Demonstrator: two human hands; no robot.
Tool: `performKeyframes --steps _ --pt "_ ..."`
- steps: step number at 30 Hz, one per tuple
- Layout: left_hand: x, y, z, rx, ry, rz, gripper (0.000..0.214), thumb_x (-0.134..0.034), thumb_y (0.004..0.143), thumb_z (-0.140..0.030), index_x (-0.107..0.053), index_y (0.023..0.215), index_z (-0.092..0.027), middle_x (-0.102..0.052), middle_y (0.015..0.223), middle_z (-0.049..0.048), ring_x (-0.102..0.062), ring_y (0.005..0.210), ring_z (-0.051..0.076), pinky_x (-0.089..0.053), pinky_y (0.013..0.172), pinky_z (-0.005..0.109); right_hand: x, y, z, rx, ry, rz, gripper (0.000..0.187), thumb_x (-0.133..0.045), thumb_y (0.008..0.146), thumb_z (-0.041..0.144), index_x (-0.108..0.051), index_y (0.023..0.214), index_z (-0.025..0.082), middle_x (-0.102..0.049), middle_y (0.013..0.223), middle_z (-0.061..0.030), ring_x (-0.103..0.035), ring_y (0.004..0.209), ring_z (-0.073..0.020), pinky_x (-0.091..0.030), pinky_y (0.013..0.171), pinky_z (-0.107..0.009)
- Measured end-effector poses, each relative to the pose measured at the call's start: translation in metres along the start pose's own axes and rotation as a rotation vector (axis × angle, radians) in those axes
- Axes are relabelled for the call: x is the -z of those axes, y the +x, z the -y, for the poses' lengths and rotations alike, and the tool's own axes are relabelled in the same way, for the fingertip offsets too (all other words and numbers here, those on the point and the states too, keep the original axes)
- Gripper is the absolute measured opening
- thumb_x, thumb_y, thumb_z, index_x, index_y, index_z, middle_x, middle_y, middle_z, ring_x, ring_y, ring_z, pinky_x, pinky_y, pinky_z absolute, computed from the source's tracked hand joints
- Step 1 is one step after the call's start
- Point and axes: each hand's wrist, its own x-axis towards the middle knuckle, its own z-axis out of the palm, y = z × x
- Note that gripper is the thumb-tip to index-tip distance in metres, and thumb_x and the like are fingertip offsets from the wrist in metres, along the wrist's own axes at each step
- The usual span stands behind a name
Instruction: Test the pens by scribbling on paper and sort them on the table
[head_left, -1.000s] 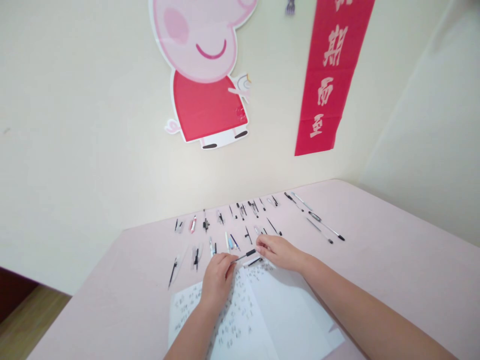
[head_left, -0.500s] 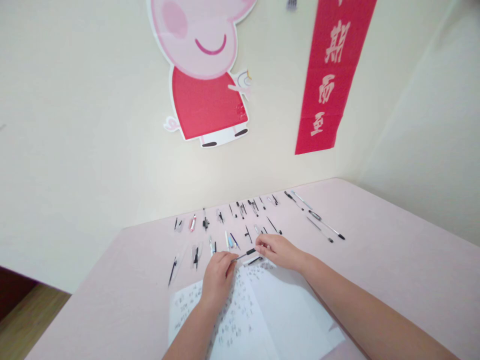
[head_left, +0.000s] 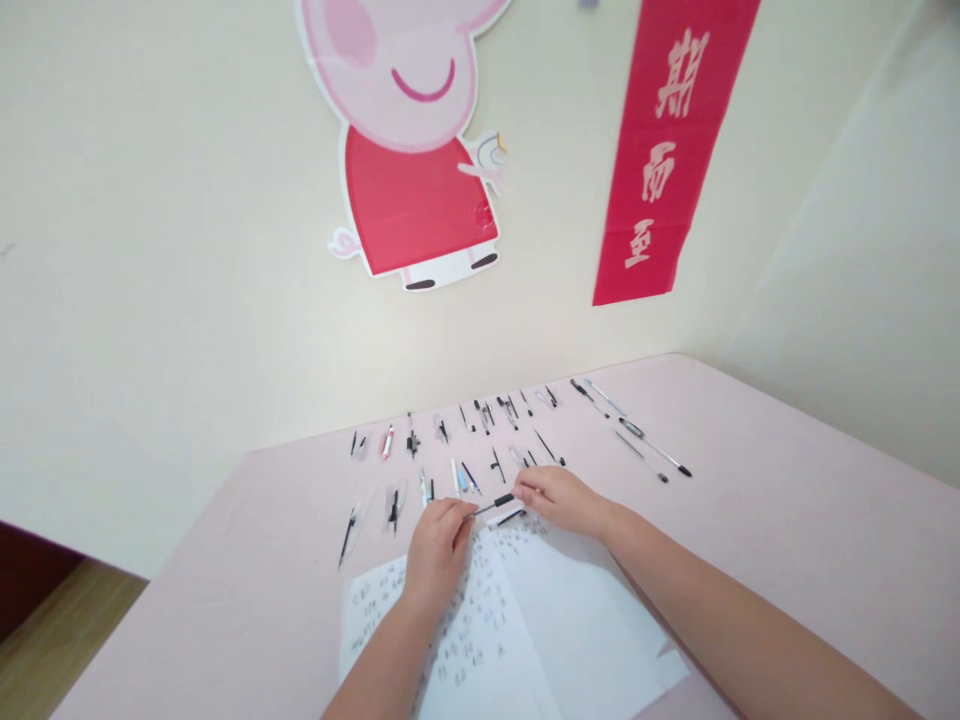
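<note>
My left hand (head_left: 437, 548) and my right hand (head_left: 561, 497) meet over the far edge of white sheets of paper (head_left: 570, 620) covered in small handwriting. Between them they pinch a thin pen (head_left: 491, 506) with a black grip: the left fingers hold its tip end, the right fingers its black end. A second pen part (head_left: 510, 517) lies just under it on the paper. Both hands are closed on the pen.
Several pens and pen parts (head_left: 480, 440) lie in rows on the pink table (head_left: 787, 520) beyond my hands, with two long pens (head_left: 652, 447) at the right. A cartoon pig cut-out (head_left: 416, 140) and a red banner (head_left: 664, 150) hang on the wall. The table's left edge drops to a wooden floor (head_left: 45, 650).
The hands and pen stay almost still; the view has tilted slightly, shifting the scene a little.
</note>
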Motion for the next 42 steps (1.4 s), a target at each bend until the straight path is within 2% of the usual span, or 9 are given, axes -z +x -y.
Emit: performKeyframes --steps 2,3,7,14,21,34,42 --pt "0.0 0.0 -0.001 0.001 -0.002 -0.005 0.017 -0.05 0.083 -0.013 -0.064 0.092 -0.018 -0.065 0.086 0.0055 -0.059 0.084 0.02 -0.05 0.075 0.035 0.001 -0.001 0.001 -0.014 0.044 -0.019 0.012 -0.052 0.084 0.029 -0.056 0.086 0.018 -0.06 0.077 -0.0007 -0.051 0.065 -0.0122 -0.034 0.061 -0.021" --pt "0.0 0.0 -0.001 0.002 -0.004 -0.008 0.017 -0.049 0.083 -0.013 -0.064 0.092 -0.019 -0.065 0.086 0.0055 -0.059 0.084 0.02 -0.05 0.075 0.035 0.001 -0.002 0.001 -0.013 0.051 -0.027 0.011 -0.055 0.081 0.027 -0.056 0.089 0.019 -0.061 0.079 -0.0007 -0.051 0.066 -0.0121 -0.035 0.061 -0.021" --pt "0.001 0.0 -0.001 0.004 -0.008 -0.018 0.017 -0.049 0.083 -0.014 -0.064 0.091 -0.019 -0.065 0.086 0.0054 -0.059 0.083 0.02 -0.05 0.074 0.035 0.002 -0.002 0.003 0.025 0.019 -0.033 0.005 -0.053 0.081 0.021 -0.057 0.084 0.019 -0.06 0.075 0.0 -0.05 0.063 -0.0117 -0.035 0.061 -0.022" --pt "0.001 0.0 0.001 -0.013 -0.006 -0.024 0.018 -0.05 0.083 -0.012 -0.063 0.092 -0.018 -0.065 0.086 0.0055 -0.059 0.084 0.02 -0.05 0.075 0.035 0.001 -0.001 0.002 0.094 -0.002 -0.006 0.018 -0.047 0.087 0.027 -0.059 0.077 0.018 -0.059 0.071 -0.001 -0.052 0.066 -0.0129 -0.035 0.062 -0.022" --pt "0.003 0.0 0.0 -0.03 -0.008 -0.035 0.017 -0.051 0.083 -0.013 -0.065 0.091 -0.017 -0.064 0.081 0.0057 -0.058 0.08 0.019 -0.049 0.072 0.033 0.001 0.0 -0.002 0.13 0.044 0.002 0.026 -0.046 0.087 0.031 -0.058 0.068 0.017 -0.055 0.063 0.0003 -0.049 0.06 -0.0122 -0.033 0.058 -0.021" --pt "0.009 0.003 -0.008 -0.076 0.006 -0.084 0.018 -0.048 0.086 -0.018 -0.066 0.09 -0.018 -0.065 0.078 0.0064 -0.058 0.076 0.018 -0.048 0.068 0.032 -0.002 0.002 -0.007 0.049 0.347 0.07 0.032 -0.049 0.083 0.037 -0.058 0.062 0.014 -0.053 0.055 0.001 -0.05 0.056 -0.0118 -0.037 0.055 -0.021" --pt "0.013 0.003 -0.011 -0.088 0.025 -0.091 0.019 -0.047 0.087 -0.017 -0.066 0.09 -0.018 -0.066 0.079 0.0063 -0.058 0.076 0.019 -0.048 0.068 0.032 -0.001 0.002 -0.005 0.02 0.405 0.08 0.035 -0.051 0.082 0.042 -0.058 0.061 0.015 -0.054 0.055 0.0011 -0.051 0.055 -0.012 -0.038 0.056 -0.022"
